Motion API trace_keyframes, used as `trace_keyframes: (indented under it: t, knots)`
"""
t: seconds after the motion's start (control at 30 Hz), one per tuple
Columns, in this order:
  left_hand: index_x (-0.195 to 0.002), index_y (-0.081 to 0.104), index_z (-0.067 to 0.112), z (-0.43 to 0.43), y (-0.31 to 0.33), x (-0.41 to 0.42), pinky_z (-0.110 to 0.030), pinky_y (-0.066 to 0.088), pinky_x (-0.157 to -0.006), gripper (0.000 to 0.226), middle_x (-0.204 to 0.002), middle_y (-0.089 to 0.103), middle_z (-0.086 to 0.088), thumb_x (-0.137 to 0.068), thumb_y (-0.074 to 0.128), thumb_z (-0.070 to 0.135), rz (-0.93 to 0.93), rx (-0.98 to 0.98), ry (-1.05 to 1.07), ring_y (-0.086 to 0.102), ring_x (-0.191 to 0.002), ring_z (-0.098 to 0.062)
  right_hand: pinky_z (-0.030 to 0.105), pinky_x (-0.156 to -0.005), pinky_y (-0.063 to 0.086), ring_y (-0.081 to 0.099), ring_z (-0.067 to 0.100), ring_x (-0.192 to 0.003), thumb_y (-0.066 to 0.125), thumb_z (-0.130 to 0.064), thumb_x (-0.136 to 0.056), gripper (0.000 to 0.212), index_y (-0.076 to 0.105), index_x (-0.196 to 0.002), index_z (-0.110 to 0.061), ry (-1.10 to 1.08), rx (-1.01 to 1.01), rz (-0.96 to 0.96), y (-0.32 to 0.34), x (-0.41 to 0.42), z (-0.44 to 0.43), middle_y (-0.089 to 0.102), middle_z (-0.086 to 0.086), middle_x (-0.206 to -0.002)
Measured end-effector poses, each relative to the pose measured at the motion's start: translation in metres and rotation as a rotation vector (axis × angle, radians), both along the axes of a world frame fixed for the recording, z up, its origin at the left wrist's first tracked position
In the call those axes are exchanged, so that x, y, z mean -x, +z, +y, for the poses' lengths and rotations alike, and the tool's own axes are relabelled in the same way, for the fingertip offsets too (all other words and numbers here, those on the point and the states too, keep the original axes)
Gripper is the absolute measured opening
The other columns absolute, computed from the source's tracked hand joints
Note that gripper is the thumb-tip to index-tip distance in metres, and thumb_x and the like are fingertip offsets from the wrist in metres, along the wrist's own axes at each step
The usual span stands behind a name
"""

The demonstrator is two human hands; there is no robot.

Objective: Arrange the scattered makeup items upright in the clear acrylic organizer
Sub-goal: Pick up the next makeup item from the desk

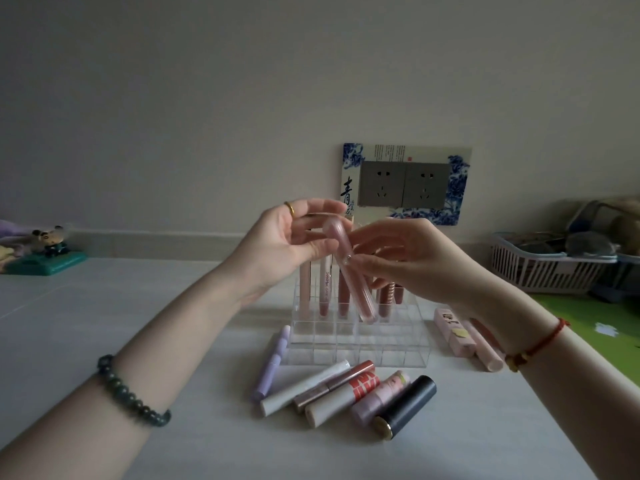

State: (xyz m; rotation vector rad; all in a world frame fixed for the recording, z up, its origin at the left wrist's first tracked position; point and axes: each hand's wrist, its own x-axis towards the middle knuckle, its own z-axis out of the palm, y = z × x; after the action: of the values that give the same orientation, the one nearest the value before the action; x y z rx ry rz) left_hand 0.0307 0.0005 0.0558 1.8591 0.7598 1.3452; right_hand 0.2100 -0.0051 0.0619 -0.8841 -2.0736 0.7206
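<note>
A clear acrylic organizer (381,355) with a grid of compartments stands in the middle of the pale floor. Several pink and red tubes stand upright in its back rows. Above it, both hands hold a pink translucent lip gloss tube (349,271), tilted with its lower end over the organizer. My left hand (291,244) pinches the tube near its upper part. My right hand (401,258) grips it from the right. In front of the organizer lie a lilac tube (272,363), a white tube (304,388), a red-and-white tube (343,396) and a black lipstick (405,407).
Pink lipstick boxes and a tube (467,337) lie right of the organizer. A white plastic basket (540,268) with clutter stands at the far right beside a green mat (595,327). A toy figure on a teal base (48,254) sits far left. A wall socket (401,185) is behind.
</note>
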Motion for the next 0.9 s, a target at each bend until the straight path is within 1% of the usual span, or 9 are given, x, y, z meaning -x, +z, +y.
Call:
trace_keyframes:
  t: [0.13,0.2,0.33,0.4,0.53,0.63,0.7,0.8,0.9]
  knots:
    - [-0.098,0.059,0.02,0.005,-0.005,-0.018,-0.015,0.051,-0.074,0.035,-0.083,0.073,0.009,-0.073,0.062,-0.004,-0.035,0.001,0.007,0.067,-0.084,-0.004,0.023,-0.063,0.057,0.067,0.008,-0.069,0.065,-0.014,-0.073,0.024,0.063,-0.097,-0.014,-0.025,0.026,0.002,-0.002,-0.01,0.004,0.067,-0.005,-0.08]
    - [-0.097,0.061,0.023,0.008,-0.009,-0.026,-0.017,0.052,-0.079,0.034,-0.09,0.071,0.007,-0.071,0.066,0.001,-0.064,-0.007,0.065,0.067,-0.087,-0.006,0.023,-0.062,0.056,0.067,0.007,-0.066,0.065,-0.013,-0.074,0.025,0.063,-0.099,-0.011,-0.038,0.025,-0.001,-0.001,-0.014,0.007,0.067,-0.004,-0.08]
    - [-0.099,0.062,0.026,0.011,-0.014,-0.04,-0.025,0.051,-0.087,0.032,-0.098,0.07,0.002,-0.07,0.071,0.014,-0.102,-0.032,0.164,0.066,-0.094,-0.009,0.024,-0.062,0.057,0.068,0.009,-0.07,0.064,-0.013,-0.075,0.021,0.063,-0.096,-0.015,-0.072,0.019,0.044,0.0,-0.024,0.011,0.069,0.0,-0.082]
    - [-0.104,0.061,0.024,0.012,-0.015,-0.05,-0.025,0.051,-0.089,0.03,-0.101,0.069,0.003,-0.076,0.068,0.015,-0.117,-0.018,0.188,0.065,-0.096,-0.008,0.025,-0.063,0.057,0.068,0.012,-0.072,0.063,-0.011,-0.075,0.022,0.062,-0.096,-0.016,-0.105,0.003,0.066,0.002,-0.029,0.014,0.069,0.001,-0.084]
    - [-0.098,0.059,0.03,0.011,-0.02,-0.07,-0.028,0.049,-0.094,0.023,-0.099,0.066,0.008,-0.086,0.054,0.011,-0.062,0.068,0.135,0.063,-0.099,-0.007,0.024,-0.061,0.057,0.068,0.011,-0.073,0.064,-0.009,-0.075,0.023,0.061,-0.096,-0.016,-0.214,-0.014,0.183,0.002,-0.046,0.024,0.068,0.001,-0.084]
    - [-0.114,0.055,0.023,0.01,-0.028,-0.084,-0.015,0.044,-0.091,0.031,-0.096,0.058,0.021,-0.089,0.048,0.007,0.041,0.113,0.059,0.056,-0.097,0.004,0.022,-0.059,0.057,0.068,0.011,-0.072,0.064,-0.009,-0.075,0.021,0.059,-0.093,-0.018,-0.269,0.013,0.225,-0.004,-0.056,0.032,0.067,0.003,-0.084]
    - [-0.125,0.047,0.017,0.009,-0.033,-0.09,-0.009,0.04,-0.087,0.038,-0.1,0.052,0.024,-0.089,0.047,0.006,0.092,0.138,0.031,0.051,-0.101,0.004,0.023,-0.06,0.057,0.068,0.011,-0.072,0.064,-0.01,-0.075,0.022,0.059,-0.096,-0.015,-0.294,0.03,0.214,-0.011,-0.059,0.037,0.067,0.003,-0.084]
    - [-0.133,0.039,0.016,0.008,-0.041,-0.092,-0.016,0.033,-0.094,0.045,-0.115,0.047,0.016,-0.089,0.047,0.006,0.143,0.179,0.033,0.043,-0.113,-0.001,0.023,-0.061,0.057,0.067,0.011,-0.073,0.064,-0.009,-0.076,0.023,0.059,-0.098,-0.011,-0.318,0.034,0.215,-0.022,-0.059,0.043,0.066,0.002,-0.083]
    - [-0.135,0.035,0.017,0.008,-0.047,-0.092,-0.018,0.032,-0.096,0.049,-0.133,0.046,0.007,-0.089,0.047,0.005,0.173,0.205,0.049,0.041,-0.122,-0.004,0.023,-0.062,0.057,0.066,0.012,-0.076,0.064,-0.009,-0.076,0.025,0.058,-0.1,-0.01,-0.339,0.035,0.21,-0.03,-0.057,0.049,0.066,0.003,-0.085]
